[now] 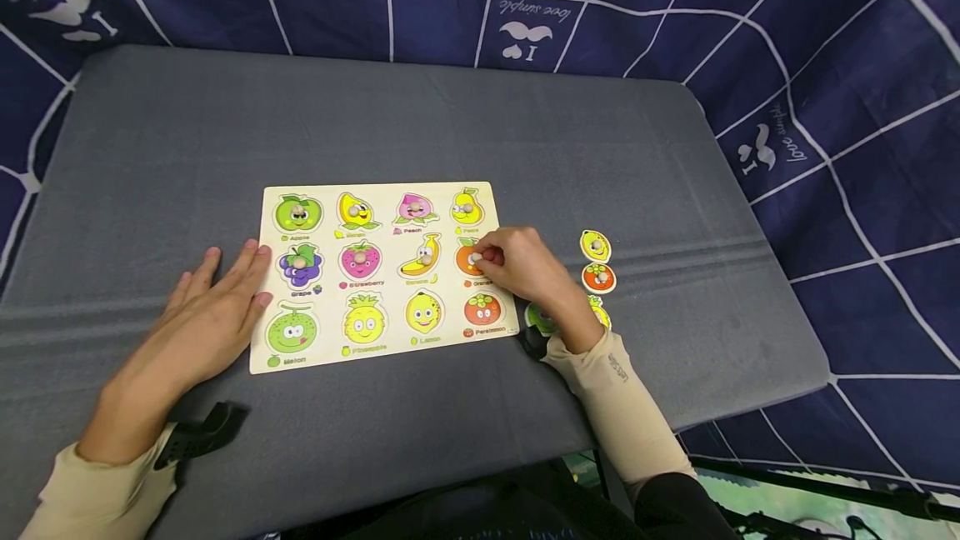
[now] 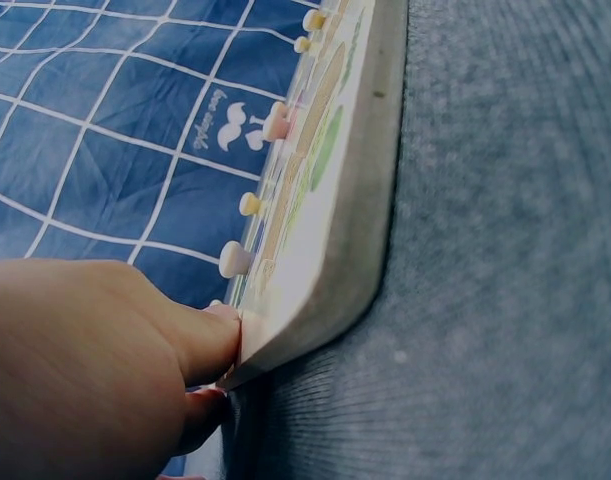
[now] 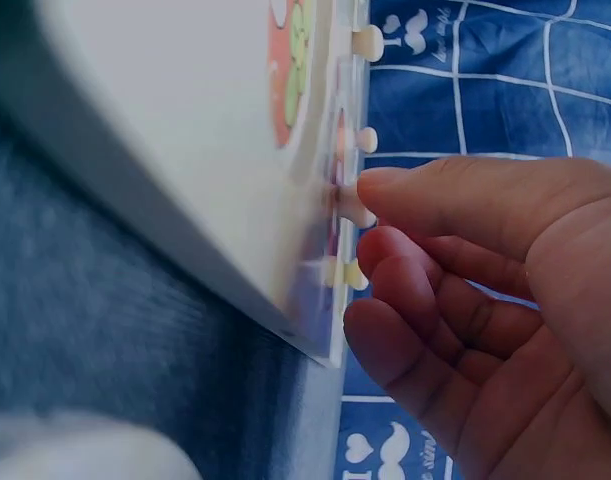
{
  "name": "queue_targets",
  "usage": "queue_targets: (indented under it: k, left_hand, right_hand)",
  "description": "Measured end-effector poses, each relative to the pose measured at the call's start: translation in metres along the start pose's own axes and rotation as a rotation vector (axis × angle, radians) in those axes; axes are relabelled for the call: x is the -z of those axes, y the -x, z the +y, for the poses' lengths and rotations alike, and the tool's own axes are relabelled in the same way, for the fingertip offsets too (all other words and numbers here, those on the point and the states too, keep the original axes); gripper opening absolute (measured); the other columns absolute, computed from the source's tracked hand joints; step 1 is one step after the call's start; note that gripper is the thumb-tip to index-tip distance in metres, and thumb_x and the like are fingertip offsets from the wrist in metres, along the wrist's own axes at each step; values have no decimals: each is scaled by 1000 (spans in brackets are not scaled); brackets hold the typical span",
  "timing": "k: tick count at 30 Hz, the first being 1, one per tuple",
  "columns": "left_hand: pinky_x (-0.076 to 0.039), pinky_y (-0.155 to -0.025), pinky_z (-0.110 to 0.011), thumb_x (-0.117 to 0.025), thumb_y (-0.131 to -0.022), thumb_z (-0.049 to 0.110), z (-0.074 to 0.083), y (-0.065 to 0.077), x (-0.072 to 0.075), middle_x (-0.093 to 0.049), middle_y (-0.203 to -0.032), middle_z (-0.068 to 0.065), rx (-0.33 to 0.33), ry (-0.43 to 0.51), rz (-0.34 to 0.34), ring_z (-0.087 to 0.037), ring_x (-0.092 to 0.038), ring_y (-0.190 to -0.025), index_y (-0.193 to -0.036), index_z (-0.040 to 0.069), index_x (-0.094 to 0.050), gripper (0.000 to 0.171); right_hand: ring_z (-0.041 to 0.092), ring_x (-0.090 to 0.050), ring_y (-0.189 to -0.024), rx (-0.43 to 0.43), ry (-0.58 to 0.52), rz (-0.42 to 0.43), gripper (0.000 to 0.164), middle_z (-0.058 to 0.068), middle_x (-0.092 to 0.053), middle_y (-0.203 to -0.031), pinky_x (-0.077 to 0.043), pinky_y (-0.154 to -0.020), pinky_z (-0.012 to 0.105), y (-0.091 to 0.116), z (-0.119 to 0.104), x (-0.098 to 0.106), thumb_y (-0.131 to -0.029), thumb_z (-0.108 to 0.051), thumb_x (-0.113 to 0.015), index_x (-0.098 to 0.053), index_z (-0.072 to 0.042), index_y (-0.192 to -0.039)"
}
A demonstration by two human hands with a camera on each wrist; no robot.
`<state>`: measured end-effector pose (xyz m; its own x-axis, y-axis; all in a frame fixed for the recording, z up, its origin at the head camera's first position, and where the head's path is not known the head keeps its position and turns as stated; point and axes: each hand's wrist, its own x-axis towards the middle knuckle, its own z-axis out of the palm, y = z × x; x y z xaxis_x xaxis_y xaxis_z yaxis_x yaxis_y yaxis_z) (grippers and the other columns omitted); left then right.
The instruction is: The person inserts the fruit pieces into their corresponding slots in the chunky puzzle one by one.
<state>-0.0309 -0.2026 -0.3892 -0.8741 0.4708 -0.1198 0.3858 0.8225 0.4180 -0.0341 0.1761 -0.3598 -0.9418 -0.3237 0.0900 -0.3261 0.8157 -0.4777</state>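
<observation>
At the board's (image 1: 330, 323) right side: orange piece (image 1: 464, 263), its knob (image 1: 476, 257) pinched by the right hand (image 1: 525, 265) | left hand (image 1: 202, 323): fingers straight, at left edge | head view alone: loose lemon piece (image 1: 596, 246), persimmon piece (image 1: 598, 277) | left wrist view: thumb (image 2: 200, 340) touching board | right wrist view: neighbouring knobs (image 3: 368, 42) in profile

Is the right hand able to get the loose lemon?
Probably yes: the loose lemon lies uncovered, just to the right of the right hand, with bare table between. Its fingers are at the orange, so they'd leave that first.
</observation>
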Motion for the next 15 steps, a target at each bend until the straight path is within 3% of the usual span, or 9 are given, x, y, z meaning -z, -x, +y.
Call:
queue_targets:
  k: [15]
  left_hand:
    - [4, -100, -64, -34, -100, 24, 1, 1, 0, -6, -151, -16, 10, 2, 0, -48, 7, -132, -147, 8, -8, 56]
  right_hand:
    - [8, -52, -62, 29, -64, 79, 7, -3, -58, -70, -43, -56, 21, 14, -3, 12, -76, -8, -72, -71, -6, -82]
